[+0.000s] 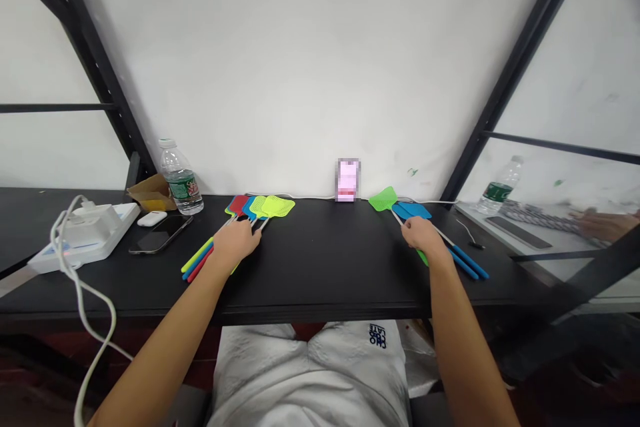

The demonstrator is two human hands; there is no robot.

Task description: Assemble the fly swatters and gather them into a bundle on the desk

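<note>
On the left of the black desk lies a fan of several fly swatters with red, blue and yellow-green heads. My left hand (234,240) is closed over their thin shafts, gripping the yellow-green fly swatter (278,206) at the front. Red, blue and yellow handles (197,258) stick out to its left. At the right, my right hand (420,235) pinches the shaft of a green fly swatter (383,199), whose green handle shows just below the fingers. Blue fly swatters (413,209) lie beside and partly under that hand, their blue handles pointing toward the front right.
A phone with a lit, blurred screen (347,180) leans on the wall. To the left are a water bottle (184,183), cardboard box (154,192), white earbud case (152,218), dark phone (161,235) and power strip (85,240) with cables. Black metal frame posts flank the desk (320,260).
</note>
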